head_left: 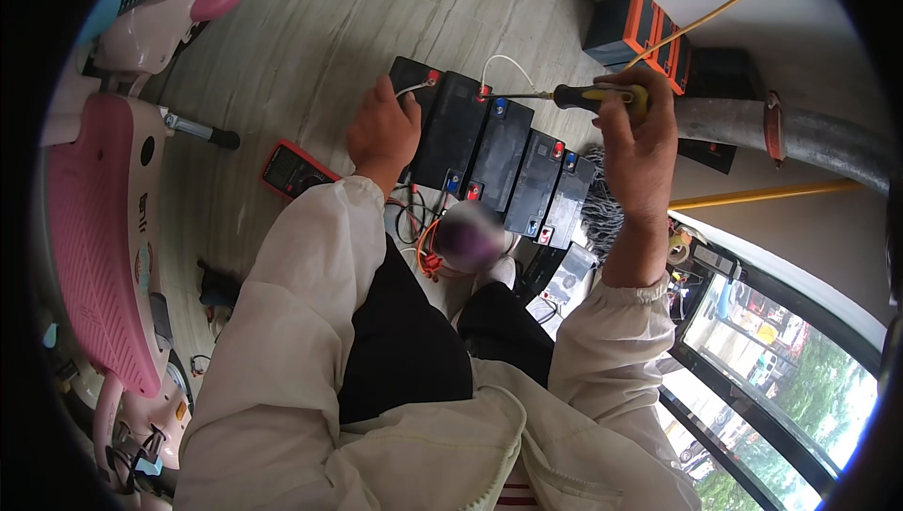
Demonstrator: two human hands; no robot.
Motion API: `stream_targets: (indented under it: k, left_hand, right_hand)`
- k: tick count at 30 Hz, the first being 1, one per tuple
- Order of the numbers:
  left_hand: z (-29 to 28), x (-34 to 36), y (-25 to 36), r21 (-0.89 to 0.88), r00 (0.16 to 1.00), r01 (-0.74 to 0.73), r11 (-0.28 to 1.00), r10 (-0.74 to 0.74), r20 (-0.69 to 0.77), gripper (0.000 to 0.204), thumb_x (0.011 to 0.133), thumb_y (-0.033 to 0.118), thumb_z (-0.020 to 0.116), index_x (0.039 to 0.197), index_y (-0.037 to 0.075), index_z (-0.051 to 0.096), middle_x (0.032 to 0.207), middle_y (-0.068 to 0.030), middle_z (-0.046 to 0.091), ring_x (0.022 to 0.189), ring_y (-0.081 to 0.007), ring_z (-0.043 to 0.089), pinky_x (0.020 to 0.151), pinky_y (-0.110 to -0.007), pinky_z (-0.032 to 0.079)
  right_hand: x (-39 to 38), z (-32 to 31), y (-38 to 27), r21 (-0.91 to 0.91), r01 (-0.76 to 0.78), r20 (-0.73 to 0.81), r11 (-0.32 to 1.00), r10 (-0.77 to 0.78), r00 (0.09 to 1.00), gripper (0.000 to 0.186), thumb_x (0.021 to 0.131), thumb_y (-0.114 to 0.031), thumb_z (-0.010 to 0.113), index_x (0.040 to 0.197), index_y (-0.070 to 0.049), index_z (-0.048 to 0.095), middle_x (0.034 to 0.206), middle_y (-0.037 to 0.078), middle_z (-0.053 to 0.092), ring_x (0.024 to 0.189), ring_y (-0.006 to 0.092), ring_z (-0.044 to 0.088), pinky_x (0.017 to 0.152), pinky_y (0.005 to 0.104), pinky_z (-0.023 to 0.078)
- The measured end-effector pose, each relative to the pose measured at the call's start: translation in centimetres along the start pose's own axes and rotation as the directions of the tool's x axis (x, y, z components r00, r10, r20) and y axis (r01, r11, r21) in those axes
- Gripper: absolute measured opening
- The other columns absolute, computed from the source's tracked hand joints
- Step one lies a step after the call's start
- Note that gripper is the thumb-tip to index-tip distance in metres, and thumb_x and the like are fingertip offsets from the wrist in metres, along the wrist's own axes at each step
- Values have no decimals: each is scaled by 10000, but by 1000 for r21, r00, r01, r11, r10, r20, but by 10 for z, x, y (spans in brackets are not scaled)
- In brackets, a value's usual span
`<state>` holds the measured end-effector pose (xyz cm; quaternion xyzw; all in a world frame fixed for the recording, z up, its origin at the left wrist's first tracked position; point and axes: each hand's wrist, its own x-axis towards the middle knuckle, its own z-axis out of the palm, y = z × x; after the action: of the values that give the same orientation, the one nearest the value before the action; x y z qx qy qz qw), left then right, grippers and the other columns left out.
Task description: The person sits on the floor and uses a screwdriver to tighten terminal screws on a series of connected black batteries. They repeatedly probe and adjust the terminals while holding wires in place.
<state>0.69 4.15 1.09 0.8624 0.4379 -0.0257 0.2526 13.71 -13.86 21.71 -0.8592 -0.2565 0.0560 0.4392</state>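
"Right hand (635,130)?"

"Wrapped firmly round the screwdriver (593,97)! The shaft runs out leftward from that hand, tip at a red terminal (484,92) on the second battery (451,135)."

"And the left hand (384,135)?"

"Curled at the edge of the first battery (414,69), and here's a pale wire (411,89) running up to it. Pinched? Can't tell!"

"Anything near it?"

"Red-edged meter (296,169), below and left of that hand, on the floor (310,87)!"

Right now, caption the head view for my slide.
Right hand holding a screwdriver at a red terminal in a row of black batteries, left hand at its left end.
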Motion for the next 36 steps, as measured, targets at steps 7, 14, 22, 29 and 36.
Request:
stream_targets:
  k: [7, 14, 22, 29, 36]
  left_hand:
    - [-4, -1, 1, 13, 1000, -5, 1000, 5, -18, 505, 1020, 446, 456, 1389, 101, 441, 1316, -166, 607, 1054, -395, 666, 840, -529, 542]
    - [-1, -2, -1, 4, 999, -25, 1000, 25, -48, 500, 1013, 434, 468, 1382, 98, 443, 1296, -169, 614, 1070, -396, 659, 842, -530, 542]
    - [-3, -2, 1, 0, 999, -14, 1000, 14, -31, 484, 1010, 433, 476, 1357, 97, 450, 1272, -167, 619, 1064, -399, 658, 837, -538, 539]
    - [-3, -2, 0, 2, 999, -17, 1000, 17, -43, 482, 1015, 433, 472, 1357, 95, 448, 1256, -170, 623, 1056, -403, 658, 829, -542, 538]
    - [-3, -2, 2, 4, 999, -13, 1000, 13, -31, 484, 1017, 435, 469, 1359, 94, 452, 1254, -167, 625, 1037, -401, 664, 829, -537, 539]
  right_hand:
    - [-5, 10, -28, 152, 17, 168, 988, -42, 985, 212, 913, -17, 626, 1116, -41, 571, 938, 90, 645, 884, 152, 645, 723, 291, 534]
    - [-3, 17, -26, -111, 136, 139, 984, -121, 983, 230, 913, -135, 755, 1080, -57, 617, 904, 127, 635, 823, 246, 653, 733, 347, 530]
    - [-4, 18, -31, -76, 221, 161, 972, -206, 965, 230, 912, -121, 749, 1089, -57, 618, 961, 134, 668, 896, 252, 688, 740, 338, 544]
    - [3, 17, -20, -273, -18, -149, 962, -24, 989, 230, 961, -225, 723, 1045, -45, 608, 835, 165, 712, 780, 285, 736, 686, 367, 563]
    - [1, 20, -5, -311, -162, -334, 936, 52, 941, 245, 963, -247, 723, 1044, -49, 604, 802, 157, 727, 728, 305, 748, 645, 378, 572]
